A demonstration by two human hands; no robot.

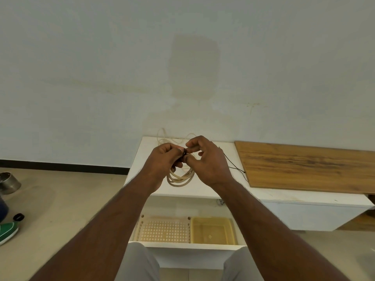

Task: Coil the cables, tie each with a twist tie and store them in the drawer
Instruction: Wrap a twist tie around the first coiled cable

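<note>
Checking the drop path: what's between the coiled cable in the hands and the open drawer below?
Head view: only the white cabinet top's front strip lies between the coiled cable and the open drawer; nothing rests on it.

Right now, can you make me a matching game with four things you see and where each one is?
Things:
1. coiled cable
2. yellow tray
3. wooden board
4. green shoe

Places:
A. on the floor, far left
B. inside the open drawer
C. held in both hands
D. lying on the white cabinet top, right side

Pairs: 1-C, 2-B, 3-D, 4-A
</note>
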